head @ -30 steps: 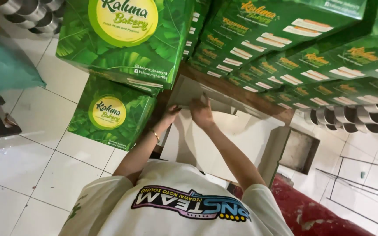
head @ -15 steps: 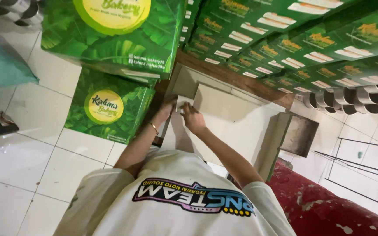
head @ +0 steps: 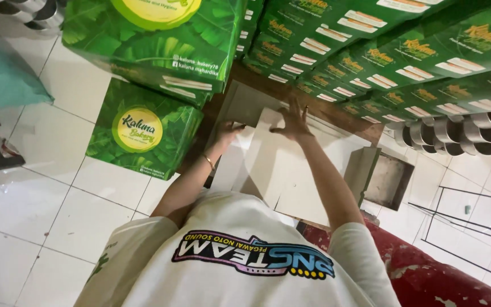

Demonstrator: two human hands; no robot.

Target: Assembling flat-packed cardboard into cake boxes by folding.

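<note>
A flat white cardboard box blank (head: 291,170) lies unfolded on a brown wooden surface (head: 218,108) in front of me. My left hand (head: 227,135), a thin bracelet on its wrist, grips the blank's left edge near a raised flap. My right hand (head: 294,120) rests on the blank's upper part with its fingers spread wide and holds nothing. My white printed shirt (head: 245,256) fills the bottom of the view.
Green leaf-printed boxes (head: 143,131) stand stacked at the left on the white tiled floor (head: 46,210), with rows of flat green boxes (head: 370,51) beyond the blank. Stacked metal tins (head: 461,131) sit at right, a teal bag (head: 1,79) at left, a red mat (head: 427,273) at lower right.
My right hand has moved away from the left one, further up the blank, and opened its fingers wide. The left hand has stayed at the blank's left edge.
</note>
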